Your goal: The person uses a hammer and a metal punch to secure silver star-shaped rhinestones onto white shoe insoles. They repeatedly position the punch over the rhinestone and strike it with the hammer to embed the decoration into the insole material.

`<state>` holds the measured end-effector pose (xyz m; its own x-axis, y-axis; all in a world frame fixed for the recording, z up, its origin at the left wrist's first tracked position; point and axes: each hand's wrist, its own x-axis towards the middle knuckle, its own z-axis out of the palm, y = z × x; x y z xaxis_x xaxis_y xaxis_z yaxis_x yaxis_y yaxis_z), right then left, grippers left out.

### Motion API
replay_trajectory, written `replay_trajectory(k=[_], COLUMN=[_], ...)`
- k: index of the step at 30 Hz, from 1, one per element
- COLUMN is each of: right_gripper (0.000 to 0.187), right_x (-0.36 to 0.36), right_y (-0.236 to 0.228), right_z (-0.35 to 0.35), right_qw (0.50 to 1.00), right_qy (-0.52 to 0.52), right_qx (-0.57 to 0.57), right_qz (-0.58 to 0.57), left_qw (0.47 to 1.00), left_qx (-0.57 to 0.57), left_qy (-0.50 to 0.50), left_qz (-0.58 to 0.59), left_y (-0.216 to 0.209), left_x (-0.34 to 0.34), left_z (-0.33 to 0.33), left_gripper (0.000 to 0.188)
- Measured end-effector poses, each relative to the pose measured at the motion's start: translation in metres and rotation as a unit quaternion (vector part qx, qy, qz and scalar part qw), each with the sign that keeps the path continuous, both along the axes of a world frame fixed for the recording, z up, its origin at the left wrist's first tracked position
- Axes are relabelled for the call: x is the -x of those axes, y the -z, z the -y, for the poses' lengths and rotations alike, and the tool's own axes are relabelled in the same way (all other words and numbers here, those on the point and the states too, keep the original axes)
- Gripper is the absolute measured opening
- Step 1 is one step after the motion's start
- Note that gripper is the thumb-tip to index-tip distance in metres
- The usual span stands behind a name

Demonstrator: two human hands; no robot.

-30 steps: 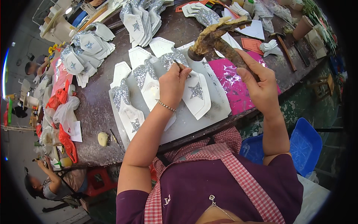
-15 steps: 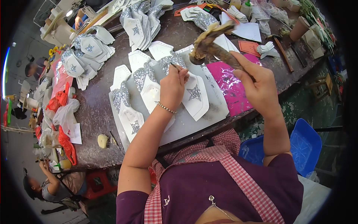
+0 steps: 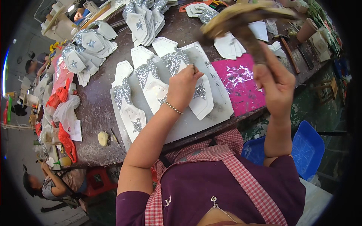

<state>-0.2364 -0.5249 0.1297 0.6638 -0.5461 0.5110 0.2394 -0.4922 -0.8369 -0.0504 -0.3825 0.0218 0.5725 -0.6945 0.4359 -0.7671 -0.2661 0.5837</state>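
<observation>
In my right hand (image 3: 277, 84) is the handle of a hammer (image 3: 247, 19); its worn brown head is raised high and smeared by motion. My left hand (image 3: 184, 86) is closed, upright, round a thin dark punch (image 3: 194, 67), mostly hidden by the fingers. It rests over the right-hand one of three white cut-out pieces (image 3: 203, 107) with silver glitter and a star. The middle piece (image 3: 151, 88) lies partly under my left wrist, and the left piece (image 3: 132, 116) lies flat beside it. All three are on a pale grey board (image 3: 222, 101).
A pink mat (image 3: 241, 83) adjoins the board. Stacks of glittery white pieces (image 3: 90, 49) stand at the back left. Another hammer (image 3: 289, 54) lies at the right. Plastic bags (image 3: 68, 109) line the left edge; blue bins (image 3: 307, 150) stand below the table. A co-worker (image 3: 51, 182) sits at left.
My right hand has lifted the hammer up and to the right. My left hand, with the punch, has shifted a little right and now covers part of the right piece's star.
</observation>
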Motion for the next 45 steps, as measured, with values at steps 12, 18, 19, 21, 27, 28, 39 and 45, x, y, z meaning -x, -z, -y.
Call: replay_trajectory(k=[12, 18, 19, 21, 27, 28, 39, 45], right_gripper=[0.040, 0.042, 0.042, 0.043, 0.044, 0.044, 0.042, 0.042], right_x=[-0.003, 0.007, 0.007, 0.003, -0.021, -0.021, -0.029, -0.019], right_y=[0.013, 0.035, 0.037, 0.046, 0.040, 0.039, 0.039, 0.046], right_z=[-0.007, -0.015, -0.018, -0.022, -0.054, -0.056, -0.072, -0.064], right_qw=[0.984, 0.980, 0.979, 0.979, 0.976, 0.974, 0.974, 0.978], right_qy=[-0.001, -0.045, -0.055, -0.065, -0.098, -0.104, -0.110, -0.102], right_qx=[0.117, 0.022, 0.011, 0.005, 0.050, 0.047, 0.056, 0.041], right_qz=[-0.138, -0.192, -0.198, -0.191, -0.189, -0.194, -0.189, -0.179], left_qw=[0.907, 0.950, 0.940, 0.908, 0.892, 0.899, 0.820, 0.863], left_qx=[0.185, 0.098, -0.013, -0.150, -0.183, -0.153, -0.241, 0.176], left_qy=[-0.012, -0.264, -0.328, -0.385, -0.413, -0.410, -0.517, -0.453], left_qz=[-0.378, -0.137, -0.093, -0.065, 0.015, 0.029, -0.047, -0.140], left_y=[-0.018, -0.060, -0.056, -0.024, 0.021, 0.020, 0.027, -0.002], left_x=[-0.007, -0.061, -0.074, -0.090, -0.066, -0.057, 0.002, -0.023], left_z=[-0.032, -0.187, -0.217, -0.265, -0.301, -0.304, -0.315, -0.357], left_gripper=[0.021, 0.021, 0.025, 0.030, 0.036, 0.036, 0.022, 0.015])
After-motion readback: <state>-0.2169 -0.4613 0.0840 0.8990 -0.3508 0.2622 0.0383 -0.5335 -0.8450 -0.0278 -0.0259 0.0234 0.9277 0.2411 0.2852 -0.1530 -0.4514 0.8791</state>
